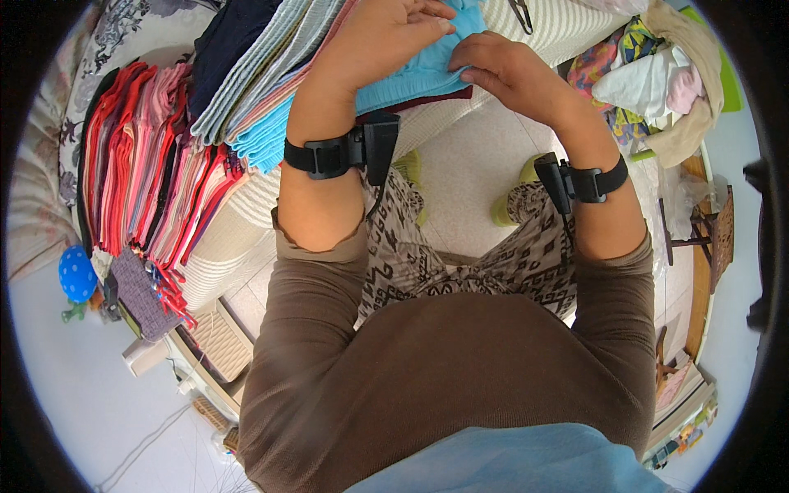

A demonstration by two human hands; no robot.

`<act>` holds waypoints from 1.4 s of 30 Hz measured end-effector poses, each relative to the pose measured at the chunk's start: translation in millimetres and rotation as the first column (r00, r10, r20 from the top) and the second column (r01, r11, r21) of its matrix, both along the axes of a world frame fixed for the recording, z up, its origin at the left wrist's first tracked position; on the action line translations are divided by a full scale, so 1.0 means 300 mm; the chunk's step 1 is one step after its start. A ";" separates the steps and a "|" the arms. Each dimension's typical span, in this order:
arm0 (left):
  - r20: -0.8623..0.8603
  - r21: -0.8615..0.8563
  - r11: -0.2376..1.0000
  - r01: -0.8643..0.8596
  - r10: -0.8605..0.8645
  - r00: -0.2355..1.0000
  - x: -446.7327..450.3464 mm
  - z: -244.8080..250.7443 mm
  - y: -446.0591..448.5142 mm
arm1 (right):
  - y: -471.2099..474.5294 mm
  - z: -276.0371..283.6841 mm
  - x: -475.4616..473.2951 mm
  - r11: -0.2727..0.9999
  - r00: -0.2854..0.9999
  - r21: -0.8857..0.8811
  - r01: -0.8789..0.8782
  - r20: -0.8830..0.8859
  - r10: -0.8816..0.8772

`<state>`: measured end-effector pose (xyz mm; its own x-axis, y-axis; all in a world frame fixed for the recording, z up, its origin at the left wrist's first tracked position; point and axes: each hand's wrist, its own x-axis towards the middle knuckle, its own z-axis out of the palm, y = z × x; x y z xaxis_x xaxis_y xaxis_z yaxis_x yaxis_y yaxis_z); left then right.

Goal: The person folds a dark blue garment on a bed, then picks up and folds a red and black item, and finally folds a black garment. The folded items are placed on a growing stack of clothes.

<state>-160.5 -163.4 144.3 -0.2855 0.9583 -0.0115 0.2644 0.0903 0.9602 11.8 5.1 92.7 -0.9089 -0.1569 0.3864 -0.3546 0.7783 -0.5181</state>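
A light blue garment (425,61) with a gathered edge lies at the top of the view, over a dark red cloth (441,98). My right hand (508,71) has its thumb and fingers closed around the garment's gathered right corner. Just above the same cloth is my left hand (400,31), its fingers loosely bent and partly apart, with nothing visible in them. To the left of my left forearm stands a stack of folded clothes (271,74) in navy, grey, pink and bright blue. Each wrist wears a black strap with a small device.
Red and pink folded clothes (142,160) stand in a tight row at the left on a striped cream cover (216,252). A black hair clip (522,15) lies at the top. At right is a pile of loose clothes (647,86). A blue balloon (77,273) sits far left.
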 end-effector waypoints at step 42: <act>-0.769 0.116 0.980 -0.162 0.192 0.610 0.061 -0.012 0.011 | -0.001 0.158 -0.080 0.931 0.912 -0.264 0.253 -0.256 -0.321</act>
